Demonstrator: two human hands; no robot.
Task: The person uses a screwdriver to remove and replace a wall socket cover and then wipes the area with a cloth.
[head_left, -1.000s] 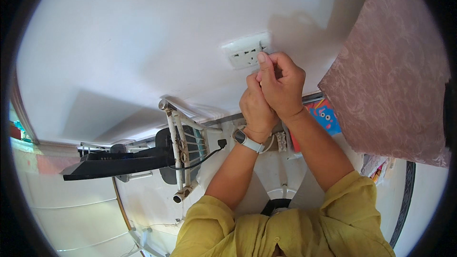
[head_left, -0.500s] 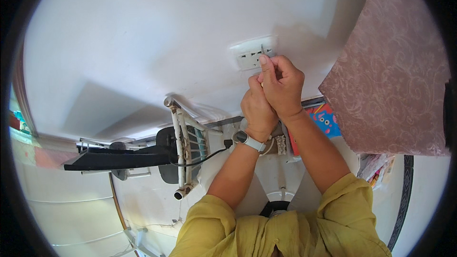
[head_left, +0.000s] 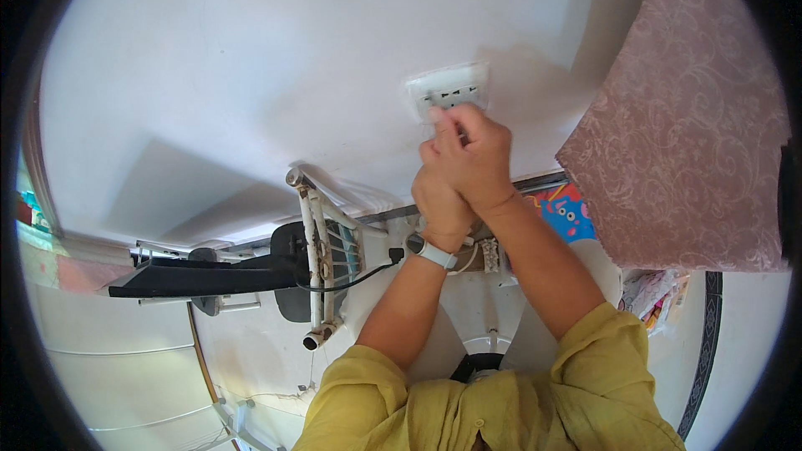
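A white wall socket plate (head_left: 449, 83) with several dark slots is fixed to the pale wall. My right hand (head_left: 478, 150) is closed at its lower edge, pinching a thin tool with a slim metal shaft. The shaft's end is blurred near the plate's left slots; whether it touches them I cannot tell. My left hand (head_left: 441, 200), wearing a watch (head_left: 432, 250) with a pale strap, is closed just below and pressed against the right. What its fingers hold, if anything, is hidden.
To the left stands a rusty white metal frame (head_left: 322, 259) beside a black chair-like object (head_left: 217, 274). A black cable (head_left: 359, 281) runs from there toward my left wrist. Patterned pink cloth (head_left: 685, 142) hangs on the right, above a blue cartoon-printed item (head_left: 565, 213).
Both hands have shifted slightly left together, from the right part of the socket plate to its left part. The tool's shaft, distinct before, is now blurred.
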